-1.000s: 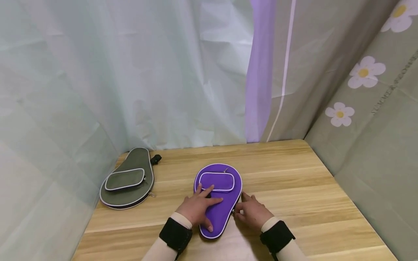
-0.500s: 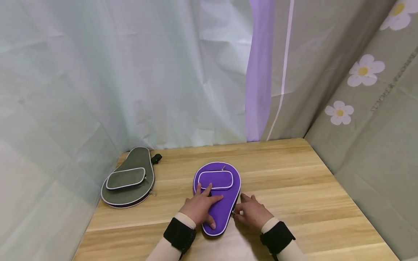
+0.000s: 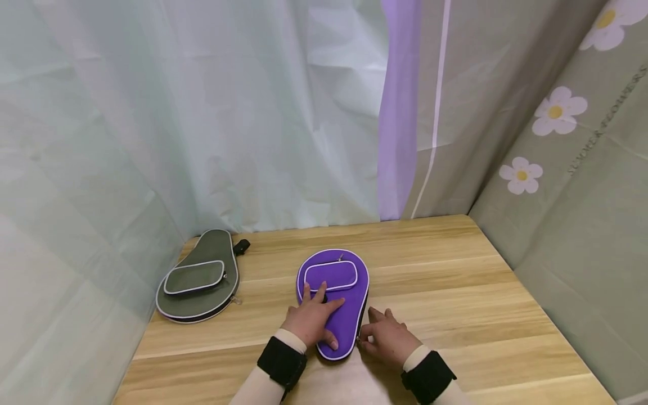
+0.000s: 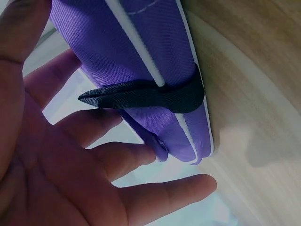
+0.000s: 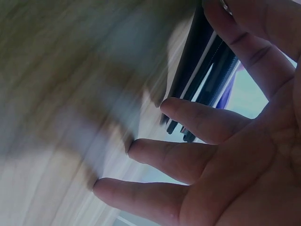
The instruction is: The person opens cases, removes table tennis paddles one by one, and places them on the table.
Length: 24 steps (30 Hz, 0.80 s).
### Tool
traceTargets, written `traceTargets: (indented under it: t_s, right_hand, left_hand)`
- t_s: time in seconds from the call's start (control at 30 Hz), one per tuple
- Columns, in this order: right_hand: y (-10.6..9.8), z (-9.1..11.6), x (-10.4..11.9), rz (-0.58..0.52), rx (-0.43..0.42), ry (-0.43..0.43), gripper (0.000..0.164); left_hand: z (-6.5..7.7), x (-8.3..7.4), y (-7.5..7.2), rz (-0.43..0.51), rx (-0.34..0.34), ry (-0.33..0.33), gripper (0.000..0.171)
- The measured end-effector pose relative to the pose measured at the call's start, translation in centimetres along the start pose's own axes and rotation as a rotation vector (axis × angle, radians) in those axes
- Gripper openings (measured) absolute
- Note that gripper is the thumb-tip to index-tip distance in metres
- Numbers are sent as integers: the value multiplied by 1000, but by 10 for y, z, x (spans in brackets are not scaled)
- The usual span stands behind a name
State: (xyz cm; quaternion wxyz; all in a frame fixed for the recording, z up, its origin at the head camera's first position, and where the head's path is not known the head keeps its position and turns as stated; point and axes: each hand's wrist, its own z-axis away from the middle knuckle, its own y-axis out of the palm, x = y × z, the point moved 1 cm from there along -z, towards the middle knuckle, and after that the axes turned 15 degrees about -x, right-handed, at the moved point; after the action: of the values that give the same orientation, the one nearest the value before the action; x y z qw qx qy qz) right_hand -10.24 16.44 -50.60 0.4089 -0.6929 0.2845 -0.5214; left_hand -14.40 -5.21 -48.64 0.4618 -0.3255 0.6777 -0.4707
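Observation:
A purple table tennis paddle case (image 3: 348, 315) with white piping and a small zipped front pocket (image 3: 331, 275) lies on the table, narrow end toward me. My left hand (image 3: 310, 320) rests on its left side with fingers spread over the top. A black strap loop (image 4: 141, 95) sticks out from the case's side near that hand in the left wrist view. Beside the right edge, my right hand (image 3: 390, 337) pinches the zipper pull (image 3: 358, 339) between thumb and index finger. Its other fingers reach out over the table. In the right wrist view, the metal pull (image 5: 226, 6) is mostly hidden by the fingers.
A grey-green paddle case (image 3: 202, 278) of the same shape lies at the table's back left, with a black strap (image 3: 242, 247). The wooden table (image 3: 455, 281) is bounded by hanging curtains (image 3: 253, 112) at the back and sides.
My right hand has drawn the zipper pull a little toward the case's narrow end. The purple case and my left hand have shifted slightly away from me.

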Motion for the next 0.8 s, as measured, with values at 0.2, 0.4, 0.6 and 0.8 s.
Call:
traceTargets:
  t_s: [0.2, 0.4, 0.6, 0.8]
  right_hand:
    - [0, 2, -1, -1, -2, -1, 21]
    - [0, 6, 0, 2, -8, -17, 25]
    - [0, 11, 1, 0, -6, -30, 25]
    - [-3, 17, 6, -1, -18, -65, 17]
  left_hand:
    - [-4, -3, 1, -30, -18, 1, 102]
    - [-5, -6, 4, -64, -50, 8, 101]
    - [-4, -8, 7, -107, -76, -3, 101]
    - [-5, -7, 10, -121, -88, 3, 102]
